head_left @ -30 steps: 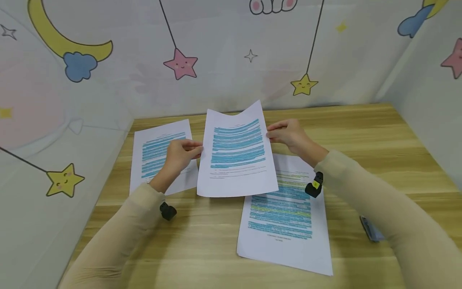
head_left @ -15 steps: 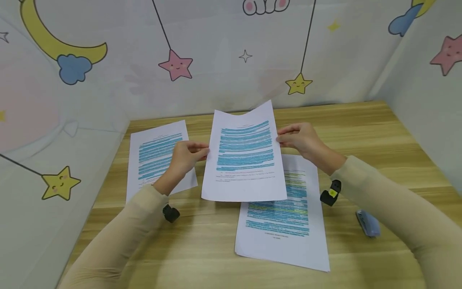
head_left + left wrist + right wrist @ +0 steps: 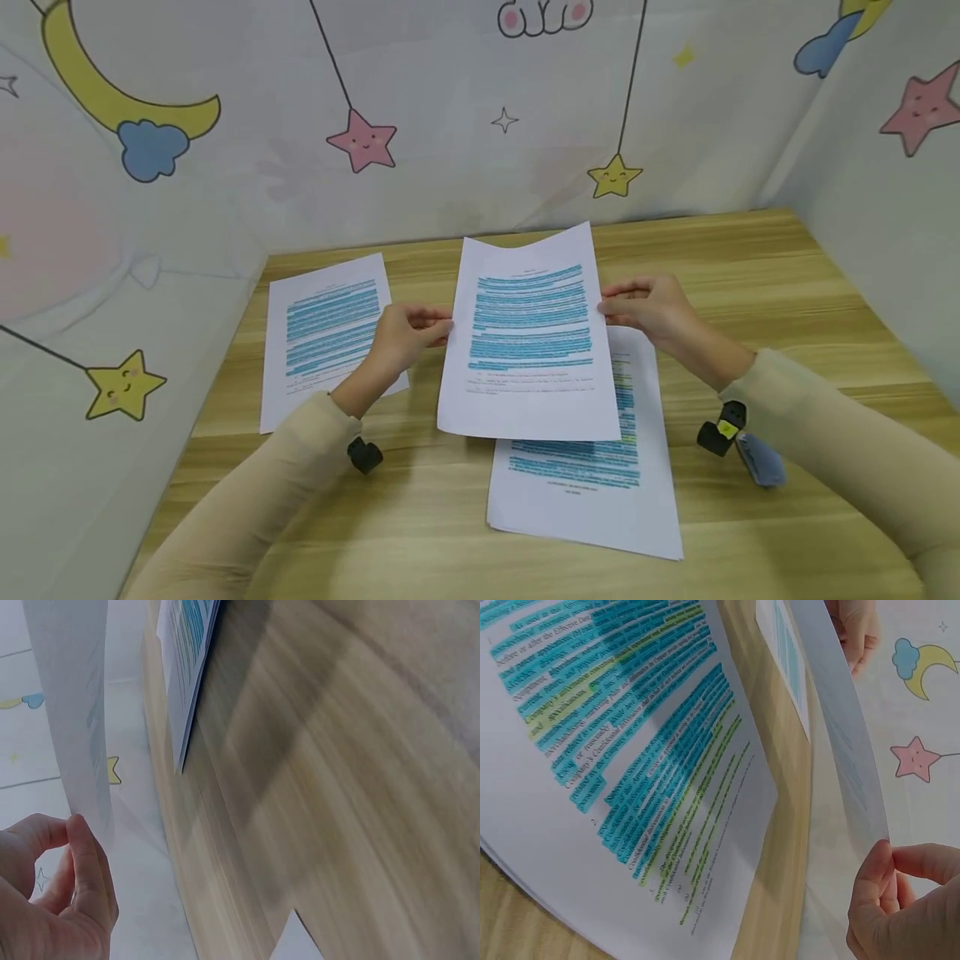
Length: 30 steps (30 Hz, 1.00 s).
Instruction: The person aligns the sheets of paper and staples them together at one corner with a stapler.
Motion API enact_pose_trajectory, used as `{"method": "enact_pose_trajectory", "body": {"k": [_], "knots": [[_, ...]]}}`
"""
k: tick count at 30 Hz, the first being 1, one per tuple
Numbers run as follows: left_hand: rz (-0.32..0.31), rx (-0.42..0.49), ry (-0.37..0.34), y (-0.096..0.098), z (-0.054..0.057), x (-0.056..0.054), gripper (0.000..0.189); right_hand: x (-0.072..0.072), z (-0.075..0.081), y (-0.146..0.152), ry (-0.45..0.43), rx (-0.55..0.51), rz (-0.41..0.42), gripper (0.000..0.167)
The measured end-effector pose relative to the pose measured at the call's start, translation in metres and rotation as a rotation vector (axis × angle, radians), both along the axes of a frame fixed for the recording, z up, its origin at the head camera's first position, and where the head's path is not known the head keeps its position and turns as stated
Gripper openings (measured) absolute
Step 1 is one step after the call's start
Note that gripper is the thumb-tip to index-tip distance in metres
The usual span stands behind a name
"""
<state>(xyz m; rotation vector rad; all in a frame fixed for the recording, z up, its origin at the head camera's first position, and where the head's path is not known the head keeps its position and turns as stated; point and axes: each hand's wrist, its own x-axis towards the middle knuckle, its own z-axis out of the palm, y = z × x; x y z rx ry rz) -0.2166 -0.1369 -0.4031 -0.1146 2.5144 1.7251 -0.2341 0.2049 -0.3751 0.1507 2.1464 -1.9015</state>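
Note:
A printed sheet of paper (image 3: 532,408) with blue-highlighted lines is held up between both hands, its top edge bowed down in the middle. My left hand (image 3: 401,340) pinches its left edge between thumb and fingers. On the opposite edge, my right hand (image 3: 654,312) pinches it the same way. Below the raised sheet lies a stack of papers (image 3: 585,525), marked in blue and yellow and partly covered by it in the head view. The right wrist view shows the stack's top page (image 3: 727,847) close up, apart from the held sheet.
Another blue-highlighted sheet (image 3: 330,292) lies on the table's left side, partly behind the left hand. A small blue-grey stapler-like object (image 3: 761,461) sits by the right forearm. Behind the wooden table (image 3: 375,533) stands a wall covering (image 3: 450,192) with stars and moons.
Both hands have carried the held sheet to the right and a little toward the person, so it covers more of the stack. The view has shifted slightly too.

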Motion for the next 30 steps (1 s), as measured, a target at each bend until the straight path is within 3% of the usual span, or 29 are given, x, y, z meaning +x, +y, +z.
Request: {"method": "enact_pose_trajectory", "body": {"k": [9,23,30], "knots": [[-0.050,0.025,0.018,0.018,-0.002,0.011,0.013,0.022,-0.005,0.022,-0.013,-0.063,-0.005,0.040],[-0.132,0.068,0.055,0.040,-0.008,0.030,0.013,0.052,-0.013,0.046,-0.020,-0.069,0.010,0.026],[-0.169,0.066,0.045,0.047,-0.012,0.038,0.012,0.065,-0.019,0.052,-0.047,-0.026,0.009,0.033]]}}
